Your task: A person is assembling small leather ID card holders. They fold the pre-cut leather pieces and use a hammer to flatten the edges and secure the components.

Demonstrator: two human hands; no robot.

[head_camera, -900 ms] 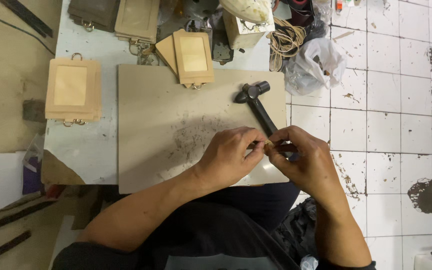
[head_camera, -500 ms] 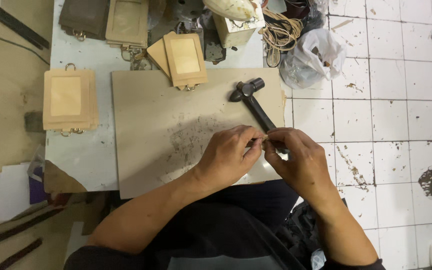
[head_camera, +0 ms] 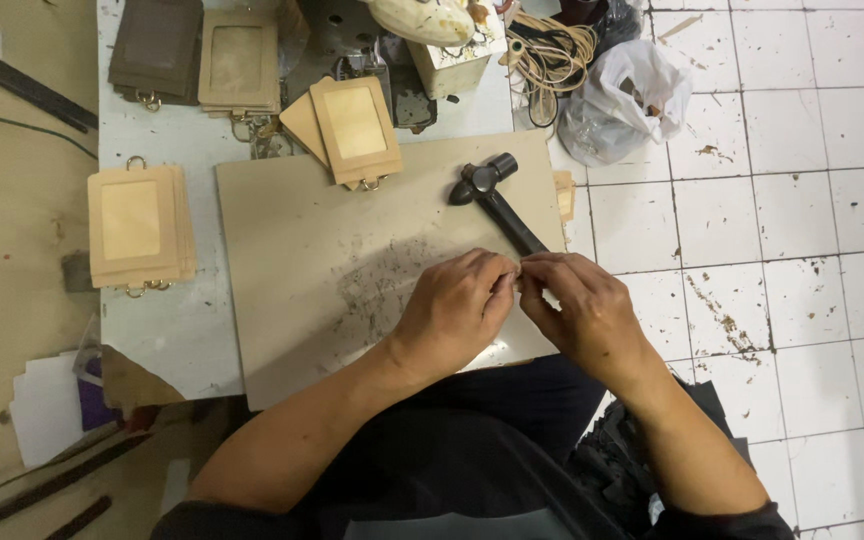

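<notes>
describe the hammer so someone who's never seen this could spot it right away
Start at the big beige work board on the table. Near its right edge, just above the left hand and right hand, lies the hammer, the only dark metal tool among flat tan pieces.

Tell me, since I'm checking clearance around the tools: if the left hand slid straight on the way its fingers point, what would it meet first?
The left hand points up-right, so it would likely meet the right hand's fingertips first, already touching; just beyond lies the hammer.
</notes>
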